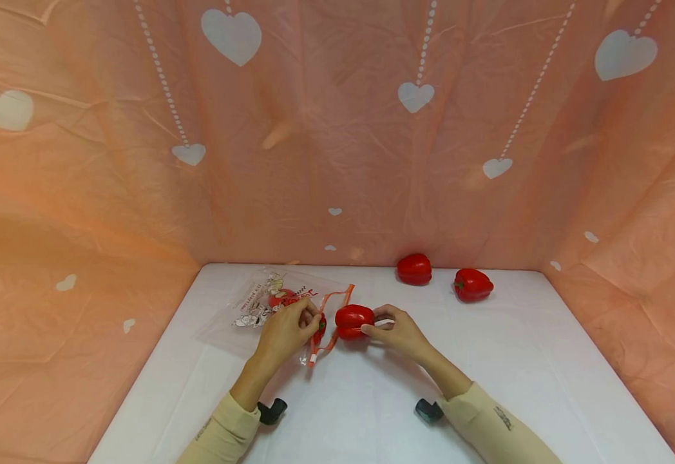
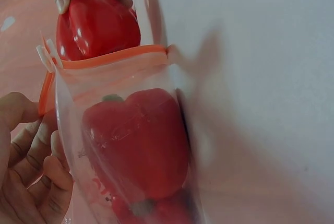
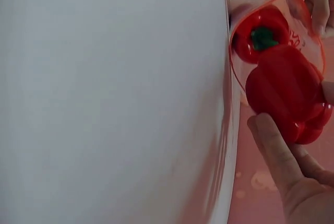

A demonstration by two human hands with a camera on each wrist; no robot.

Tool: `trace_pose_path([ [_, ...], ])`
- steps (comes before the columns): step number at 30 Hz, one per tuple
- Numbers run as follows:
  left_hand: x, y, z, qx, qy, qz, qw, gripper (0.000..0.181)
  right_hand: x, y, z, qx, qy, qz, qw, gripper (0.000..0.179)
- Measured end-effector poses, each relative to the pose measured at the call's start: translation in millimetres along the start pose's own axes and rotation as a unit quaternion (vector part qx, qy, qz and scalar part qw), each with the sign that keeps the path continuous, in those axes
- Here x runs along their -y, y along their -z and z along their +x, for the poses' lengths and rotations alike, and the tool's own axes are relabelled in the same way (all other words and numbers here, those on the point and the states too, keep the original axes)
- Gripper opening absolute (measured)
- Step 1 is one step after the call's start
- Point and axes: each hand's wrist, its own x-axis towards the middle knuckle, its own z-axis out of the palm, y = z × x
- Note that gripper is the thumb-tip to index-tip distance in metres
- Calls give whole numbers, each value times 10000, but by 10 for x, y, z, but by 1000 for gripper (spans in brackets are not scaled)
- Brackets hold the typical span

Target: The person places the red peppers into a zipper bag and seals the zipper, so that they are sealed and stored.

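Note:
A clear plastic zip bag (image 1: 227,332) with an orange zip edge and printed figures lies on the table, its mouth spread open to the right. Inside it are red bell peppers, one near the mouth (image 2: 138,143) and another deeper in. My left hand (image 1: 289,328) pinches the bag's orange rim. Between the fingers and thumb of my right hand (image 1: 398,332) is a red bell pepper (image 1: 353,321), held right at the bag's mouth. In the right wrist view this held pepper (image 3: 287,91) partly covers the pepper with the green stem (image 3: 263,33) inside the bag.
Two more red bell peppers stand near the table's back edge, one (image 1: 414,269) behind my right hand and one (image 1: 473,285) farther right. The white table (image 1: 517,374) is enclosed by an orange curtain (image 1: 337,161) with white hearts. Dark camera mounts (image 1: 272,411) sit at both wrists.

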Motion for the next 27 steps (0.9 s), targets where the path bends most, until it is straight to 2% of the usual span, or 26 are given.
trace_pose_path([
  [11, 8, -10, -3, 42, 3, 37, 10000, 8, 61, -170, 133, -436, 196, 29, 9989, 36],
  [20, 4, -9, 2, 111, 19, 35, 9999, 8, 117, -253, 231, -693, 89, 235, 9973, 38],
  [27, -6, -10, -5, 131, 23, 11, 9999, 8, 116, -318, 269, -736, 197, 543, 9956, 40],
])
